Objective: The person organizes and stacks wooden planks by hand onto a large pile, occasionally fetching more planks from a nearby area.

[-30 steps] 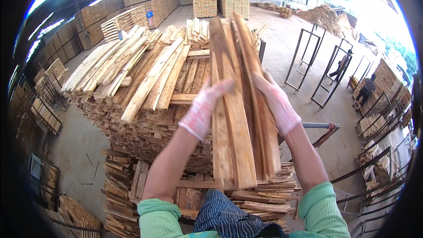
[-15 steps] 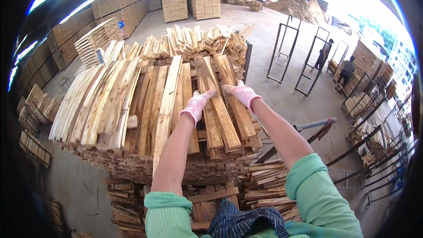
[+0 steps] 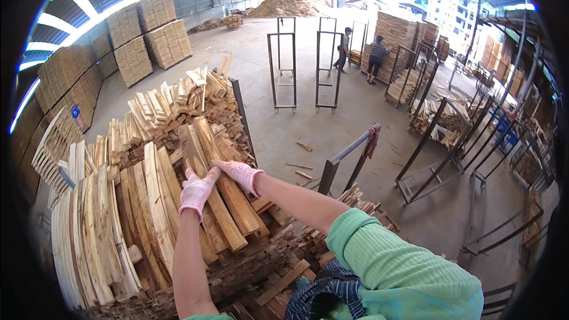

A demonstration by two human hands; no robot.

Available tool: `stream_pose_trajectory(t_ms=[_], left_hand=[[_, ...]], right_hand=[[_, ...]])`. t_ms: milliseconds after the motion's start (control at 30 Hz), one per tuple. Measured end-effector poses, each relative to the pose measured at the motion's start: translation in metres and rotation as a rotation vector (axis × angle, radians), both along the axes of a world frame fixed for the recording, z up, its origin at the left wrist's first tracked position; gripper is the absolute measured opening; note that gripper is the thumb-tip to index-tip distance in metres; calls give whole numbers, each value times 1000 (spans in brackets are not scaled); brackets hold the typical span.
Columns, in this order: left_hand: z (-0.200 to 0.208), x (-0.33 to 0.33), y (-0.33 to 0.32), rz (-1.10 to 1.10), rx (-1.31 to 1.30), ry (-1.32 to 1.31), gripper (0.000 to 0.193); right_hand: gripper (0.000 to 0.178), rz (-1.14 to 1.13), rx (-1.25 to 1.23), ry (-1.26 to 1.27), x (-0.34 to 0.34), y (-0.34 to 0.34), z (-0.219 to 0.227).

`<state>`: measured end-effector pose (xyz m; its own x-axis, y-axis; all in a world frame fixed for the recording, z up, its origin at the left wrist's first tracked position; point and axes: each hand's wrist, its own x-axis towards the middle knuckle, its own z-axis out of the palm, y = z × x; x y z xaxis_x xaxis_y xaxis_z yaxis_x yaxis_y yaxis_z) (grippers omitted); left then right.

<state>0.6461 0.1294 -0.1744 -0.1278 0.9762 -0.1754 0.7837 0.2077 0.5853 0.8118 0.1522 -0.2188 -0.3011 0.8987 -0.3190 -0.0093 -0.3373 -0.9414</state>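
Observation:
Both my hands wear pink-and-white gloves and rest on the right part of a wide stack of boards. My left hand (image 3: pixel 198 192) lies on a long wooden board (image 3: pixel 220 225), thumb and fingers apart. My right hand (image 3: pixel 239 176) reaches across from the right, its outstretched fingers lying on the neighbouring darker wooden board (image 3: pixel 237 201). The fingertips of the two hands meet or nearly meet above these boards. Part of each board is hidden under the gloves. Paler boards (image 3: pixel 92 231) lie side by side over the left part of the stack.
Short wood pieces (image 3: pixel 172 104) are heaped behind the stack. A metal rack (image 3: pixel 349 148) stands just right of it, with empty upright frames (image 3: pixel 283 106) farther off. Two people (image 3: pixel 374 59) are near a tall board pile (image 3: pixel 394 47). Scraps (image 3: pixel 304 146) lie on the floor.
My view has turned right, so the stack sits farther left. My hands, apart on two boards before, have come close together, the right hand moving toward the left.

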Motion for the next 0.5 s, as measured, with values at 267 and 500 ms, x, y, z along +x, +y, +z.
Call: stream_pose_trajectory(t_ms=[267,500], left_hand=[[-24,-29,11,-65,10,-119,101],[-4,3,-14,26,168,378,98]], right_hand=[[95,-41,180,-347,0,-3,22],[77,-79,299,-474,-4,2,20]])
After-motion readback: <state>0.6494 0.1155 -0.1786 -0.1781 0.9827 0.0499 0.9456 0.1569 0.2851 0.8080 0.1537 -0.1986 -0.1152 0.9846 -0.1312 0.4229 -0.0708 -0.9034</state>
